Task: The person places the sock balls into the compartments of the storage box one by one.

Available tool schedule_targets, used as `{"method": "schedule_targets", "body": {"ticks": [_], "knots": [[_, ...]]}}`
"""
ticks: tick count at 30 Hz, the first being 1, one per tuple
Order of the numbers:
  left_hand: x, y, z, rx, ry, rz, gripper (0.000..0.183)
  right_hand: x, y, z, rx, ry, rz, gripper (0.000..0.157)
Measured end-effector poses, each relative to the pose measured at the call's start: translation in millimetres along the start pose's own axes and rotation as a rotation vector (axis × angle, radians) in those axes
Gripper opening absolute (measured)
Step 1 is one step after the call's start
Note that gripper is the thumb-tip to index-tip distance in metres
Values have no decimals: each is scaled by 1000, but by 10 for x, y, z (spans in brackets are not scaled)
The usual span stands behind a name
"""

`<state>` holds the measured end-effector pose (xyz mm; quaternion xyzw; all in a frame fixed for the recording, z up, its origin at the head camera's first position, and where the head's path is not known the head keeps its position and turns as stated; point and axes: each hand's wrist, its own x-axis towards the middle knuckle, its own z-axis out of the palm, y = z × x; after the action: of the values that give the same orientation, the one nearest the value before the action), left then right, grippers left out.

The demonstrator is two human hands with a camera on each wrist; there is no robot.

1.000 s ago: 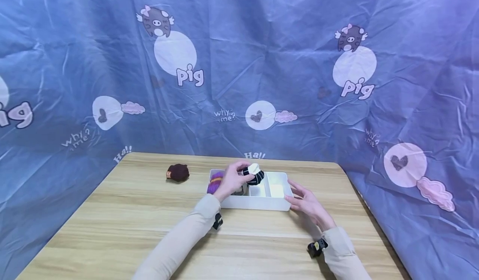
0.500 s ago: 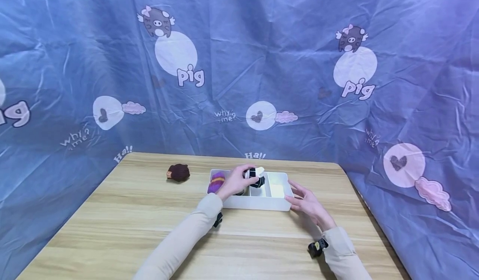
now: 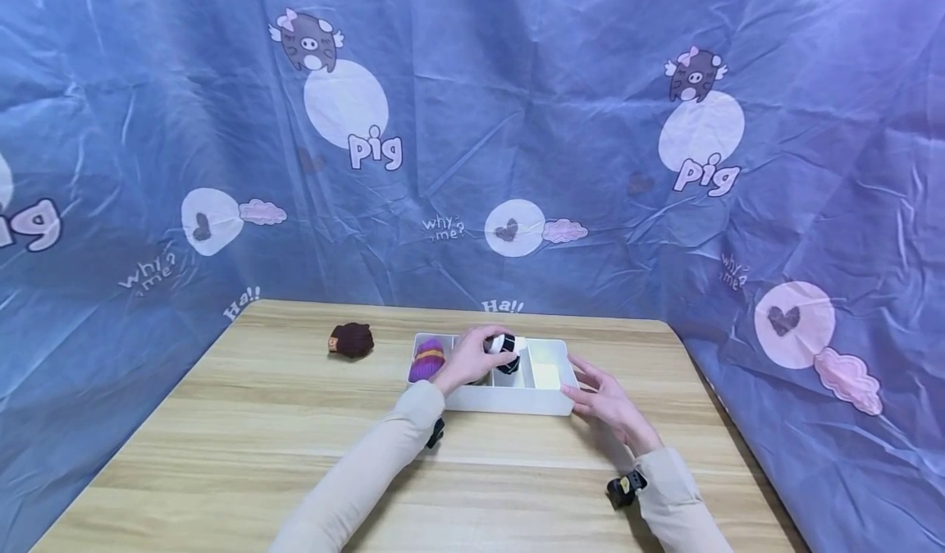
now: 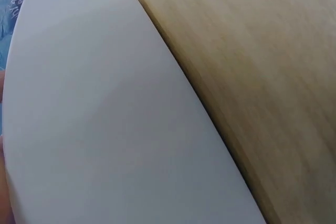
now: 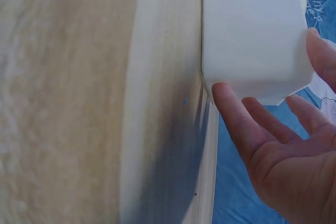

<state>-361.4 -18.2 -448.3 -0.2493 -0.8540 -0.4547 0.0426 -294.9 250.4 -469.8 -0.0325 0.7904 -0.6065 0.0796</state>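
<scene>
In the head view my left hand (image 3: 469,358) grips a rolled-up pair of socks (image 3: 509,364), black with white lines and a white part. The hand is over the third compartment from the left of a white divided box (image 3: 509,402). A purple sock roll (image 3: 426,361) with a yellow band lies in the leftmost compartment. Something in the second compartment is mostly hidden under my left hand. My right hand (image 3: 605,401) touches the box's right end with spread fingers. In the right wrist view, its fingertips (image 5: 222,91) rest against the white end wall.
A dark brown sock roll (image 3: 352,340) with an orange tag lies on the wooden table (image 3: 221,454), left of the box. A blue printed curtain (image 3: 472,143) hangs behind and beside the table. The left wrist view shows mostly the box's front wall (image 4: 105,103).
My left hand has turned the black-and-white socks and lowered them slightly into the third compartment. The right hand stays at the box's end.
</scene>
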Motion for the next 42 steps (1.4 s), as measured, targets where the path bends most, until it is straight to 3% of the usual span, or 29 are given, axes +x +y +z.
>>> {"method": "schedule_targets", "body": {"ticks": [17,23,32,42], "knots": [[9,-12,37,37,15,-34,37,-15,-17,-18,-7,-3,2,75],[1,3,15,1,13,-39,34,-8,-22,-21,-8,-4,4,76],[-11,-36,-38,-137,130,41,29,-12,-31,-15,-3,-6,8,76],[-195,-120,-238,-181,204,23,22,-24,-24,-11,-4,-7,8,76]]}}
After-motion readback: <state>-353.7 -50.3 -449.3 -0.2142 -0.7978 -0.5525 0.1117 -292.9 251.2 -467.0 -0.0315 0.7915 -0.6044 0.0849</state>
